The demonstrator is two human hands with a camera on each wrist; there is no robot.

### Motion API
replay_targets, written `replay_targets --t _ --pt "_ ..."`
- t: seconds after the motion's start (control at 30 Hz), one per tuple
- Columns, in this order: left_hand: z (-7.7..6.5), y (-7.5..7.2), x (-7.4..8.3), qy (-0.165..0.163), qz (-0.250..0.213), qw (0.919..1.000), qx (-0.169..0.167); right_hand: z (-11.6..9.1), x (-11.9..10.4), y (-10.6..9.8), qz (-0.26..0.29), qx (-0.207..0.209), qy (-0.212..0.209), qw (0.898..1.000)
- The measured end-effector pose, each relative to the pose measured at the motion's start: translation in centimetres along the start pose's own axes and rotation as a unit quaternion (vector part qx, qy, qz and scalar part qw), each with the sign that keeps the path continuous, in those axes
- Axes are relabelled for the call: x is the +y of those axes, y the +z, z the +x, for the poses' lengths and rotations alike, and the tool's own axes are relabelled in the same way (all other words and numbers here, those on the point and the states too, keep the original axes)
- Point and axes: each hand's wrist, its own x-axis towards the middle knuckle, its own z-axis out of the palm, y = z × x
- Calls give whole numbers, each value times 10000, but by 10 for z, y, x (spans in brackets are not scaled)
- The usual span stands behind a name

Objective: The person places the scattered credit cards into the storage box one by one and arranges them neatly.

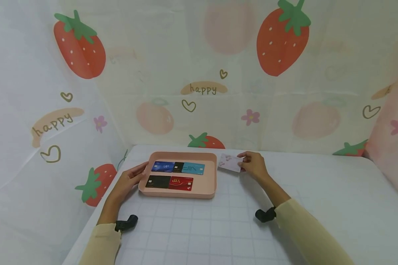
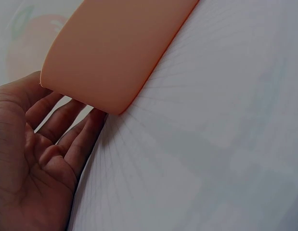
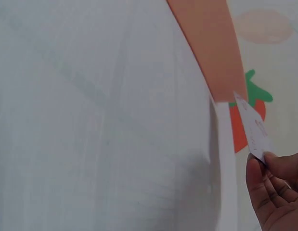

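Observation:
My right hand (image 1: 253, 165) pinches a white card (image 1: 230, 162) with a pinkish print between thumb and fingers. The card is held up at the right side of a pink tray (image 1: 205, 184); in the right wrist view the card (image 3: 254, 132) is tilted, its tip in front of the tray's corner. My left hand (image 1: 127, 180) rests its fingers against the tray's left end, fairly straight in the left wrist view (image 2: 47, 144). Inside the tray lie a blue card (image 1: 162, 166), a light-blue card (image 1: 194, 168), a black card (image 1: 157, 182) and a red VIP card (image 1: 181, 183).
A white cloth with a faint grid covers the table (image 1: 199, 224). Behind it hangs a curtain (image 1: 146, 73) printed with strawberries, hearts and "happy". A black band device (image 1: 127, 223) sits on the left wrist, another (image 1: 265, 215) on the right.

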Motion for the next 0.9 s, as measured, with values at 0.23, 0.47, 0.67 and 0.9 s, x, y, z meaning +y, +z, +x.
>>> replay_targets --t 0.23,0.47,0.67,0.9 --pt "2 0 -2 -22 -18 10000 -2 -7 -6 -1 275 7 -64 9996" --pt "2 0 0 15 -62 10000 -13 -13 -13 -2 532 41 -77 9985" --pt "2 0 0 17 -71 10000 0 -19 -19 -5 624 66 -100 9980" --pt "2 0 -3 36 -70 10000 -6 -25 -23 -6 773 -22 -159 9969"
